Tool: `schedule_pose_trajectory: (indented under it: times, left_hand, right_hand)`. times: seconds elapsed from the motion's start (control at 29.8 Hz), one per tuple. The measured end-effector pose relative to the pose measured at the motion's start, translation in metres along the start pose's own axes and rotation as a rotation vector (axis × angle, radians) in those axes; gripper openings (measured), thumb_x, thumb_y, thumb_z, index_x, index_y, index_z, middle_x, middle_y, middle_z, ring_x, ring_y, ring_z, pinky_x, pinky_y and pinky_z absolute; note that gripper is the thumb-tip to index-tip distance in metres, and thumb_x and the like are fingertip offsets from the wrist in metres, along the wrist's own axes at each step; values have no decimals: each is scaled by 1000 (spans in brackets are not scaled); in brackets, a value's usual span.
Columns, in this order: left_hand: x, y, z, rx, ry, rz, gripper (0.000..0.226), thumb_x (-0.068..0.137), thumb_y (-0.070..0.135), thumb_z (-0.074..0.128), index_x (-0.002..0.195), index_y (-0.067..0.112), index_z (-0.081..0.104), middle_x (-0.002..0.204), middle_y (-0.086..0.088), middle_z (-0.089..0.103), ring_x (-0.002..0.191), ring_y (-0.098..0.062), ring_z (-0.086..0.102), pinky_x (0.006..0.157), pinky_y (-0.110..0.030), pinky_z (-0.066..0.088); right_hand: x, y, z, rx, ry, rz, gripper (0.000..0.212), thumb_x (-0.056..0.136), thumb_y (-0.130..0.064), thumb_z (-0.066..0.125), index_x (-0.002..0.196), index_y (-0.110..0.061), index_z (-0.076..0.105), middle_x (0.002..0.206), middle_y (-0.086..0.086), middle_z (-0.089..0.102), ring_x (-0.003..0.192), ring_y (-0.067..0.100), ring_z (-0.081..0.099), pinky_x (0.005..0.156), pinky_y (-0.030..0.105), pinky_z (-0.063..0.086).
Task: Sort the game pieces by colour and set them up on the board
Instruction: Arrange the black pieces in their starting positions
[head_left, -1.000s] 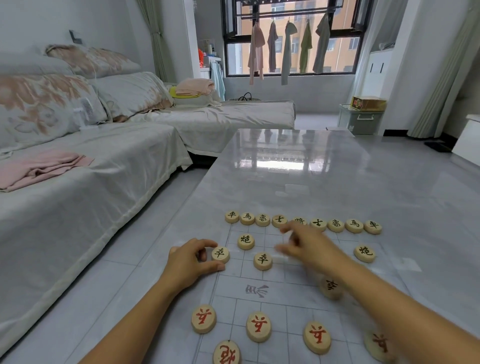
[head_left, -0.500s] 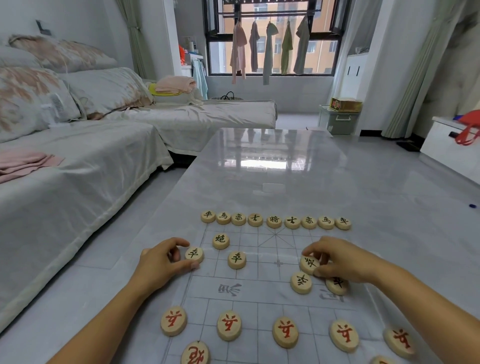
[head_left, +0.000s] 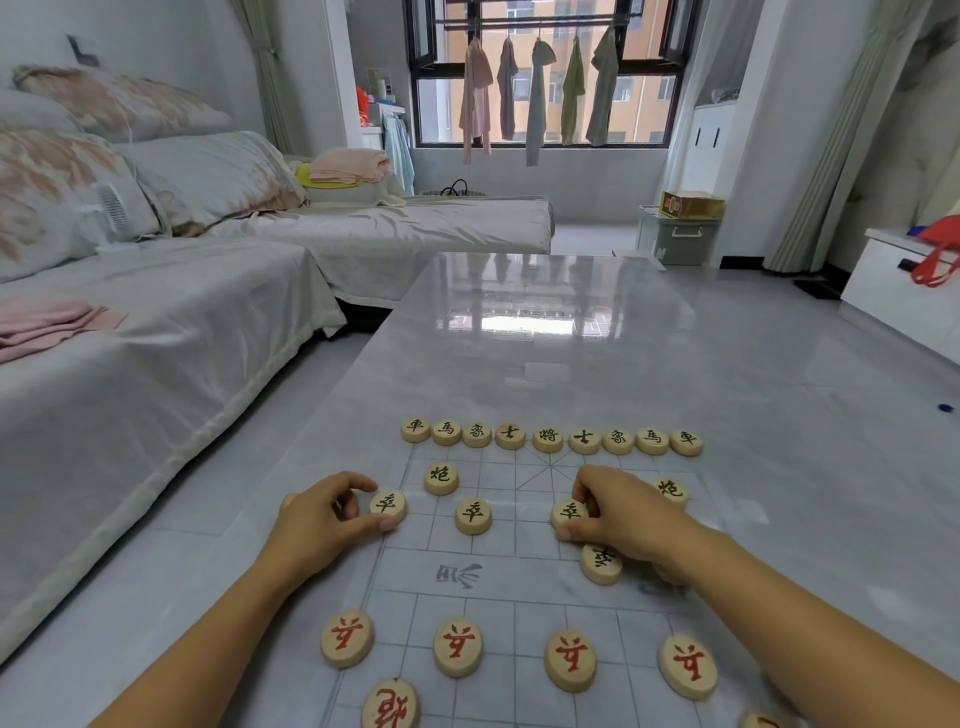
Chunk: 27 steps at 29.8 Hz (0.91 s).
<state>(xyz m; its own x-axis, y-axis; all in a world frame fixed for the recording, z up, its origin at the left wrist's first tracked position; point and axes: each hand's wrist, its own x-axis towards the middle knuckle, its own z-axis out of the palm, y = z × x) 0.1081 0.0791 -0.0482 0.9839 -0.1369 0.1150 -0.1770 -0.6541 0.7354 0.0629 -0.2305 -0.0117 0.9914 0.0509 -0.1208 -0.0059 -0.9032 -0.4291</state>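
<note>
L hand (head_left: 322, 525) pinches the edge soldier (head_left: 388, 506), a black pc, thumb + index, on the board's (head_left: 519, 577) left edge file, far half. R hand (head_left: 628, 514) grips the centre soldier (head_left: 569, 512), fingers curled over it and thumb at its near side, abt the board's centre file, same rank. The mid-left soldier (head_left: 473, 516) sits between the two, looks placed. The loose soldier (head_left: 601, 563) lies on the board's river strip under the R wrist, off any crossing. Maybe another pc hidden behind the forearm, can't tell.

The black back row (head_left: 548, 439) has 9 pcs along the board's far edge, w/ the black cannons (head_left: 441, 478) one rank in. The red soldiers (head_left: 458, 647) line the board's near half.

Step, judged: seat the centre soldier on its crossing. To do it well: slide flat, stop w/ the disc centred on the intersection, level w/ the other two soldiers. Keep the R wrist raised so it doesn't shove the loose soldier. L hand likely needs only a small nudge to square its pc. Right-side files of the board look unfilled, so the loose soldier prob goes there.
</note>
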Motion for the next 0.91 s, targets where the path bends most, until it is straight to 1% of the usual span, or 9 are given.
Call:
schedule_pose_trajectory:
  times: [0.13, 0.2, 0.3, 0.44, 0.57, 0.67, 0.74, 0.77, 0.91]
  left_hand:
    - [0, -2, 0, 10, -2, 3, 35, 66, 37, 77, 97, 29, 62, 71, 2, 55, 66, -12, 49, 64, -23, 38]
    - [0, -2, 0, 19, -4, 10, 35, 66, 37, 77, 97, 31, 62, 72, 2, 55, 67, -12, 49, 64, -22, 38]
    - [0, -3, 0, 28, -4, 25, 35, 66, 37, 77, 98, 33, 61, 73, 2, 55, 68, -13, 50, 67, -24, 39]
    - [1, -3, -1, 20, -4, 21, 36, 65, 37, 78, 97, 34, 61, 74, 0, 57, 68, -13, 50, 68, -26, 40]
    - [1, -3, 0, 28, 0, 15, 36, 65, 37, 78, 96, 31, 61, 72, 0, 57, 66, -13, 50, 65, -24, 39]
    - [0, -1, 0, 27, -4, 10, 36, 65, 37, 78, 96, 30, 61, 72, -1, 56, 67, -14, 50, 64, -24, 39]
    - [-1, 0, -1, 28, -4, 8, 35, 66, 36, 77, 96, 29, 61, 73, -2, 57, 67, -14, 50, 63, -24, 39]
    - [-1, 1, -1, 28, -5, 9, 35, 66, 35, 77, 97, 28, 61, 72, -2, 57, 66, -14, 49, 61, -23, 39]
    - [-2, 3, -2, 46, -9, 10, 33, 67, 34, 77, 96, 27, 61, 70, -2, 57, 63, -14, 49, 59, -21, 38]
  right_hand:
    - [-3, -8, 2, -33, 12, -42, 36, 79, -42, 65, 99, -17, 50, 93, -3, 52, 81, 16, 49, 59, 22, 33]
    - [-5, -9, 3, -29, 17, -45, 36, 79, -42, 65, 100, -17, 50, 96, -3, 51, 84, 17, 50, 59, 21, 33]
    - [-6, -8, 4, -5, -2, -32, 39, 79, -44, 65, 104, -19, 50, 98, -3, 52, 88, 16, 52, 64, 24, 37]
    - [-11, 2, -14, 113, 2, 31, 46, 79, -46, 65, 114, -22, 49, 95, -6, 54, 85, 10, 53, 74, 25, 44]
    - [-26, 12, -30, -113, -80, 9, 47, 74, -54, 65, 108, -25, 53, 100, -7, 53, 92, 11, 52, 81, 26, 44]
    - [-37, 8, -16, -300, -106, -69, 44, 72, -58, 63, 101, -28, 50, 97, -8, 47, 91, 12, 44, 79, 25, 32]
    - [-41, 3, -7, -320, -72, -133, 36, 74, -54, 63, 93, -30, 44, 95, -7, 45, 88, 12, 41, 78, 25, 28]
    - [-41, 3, -6, -291, -49, -142, 33, 75, -50, 63, 92, -29, 45, 95, -6, 47, 88, 12, 42, 78, 25, 28]
    - [-37, 27, -31, 0, 161, -1, 24, 79, -36, 63, 94, -18, 57, 93, -4, 60, 87, 14, 56, 77, 31, 45]
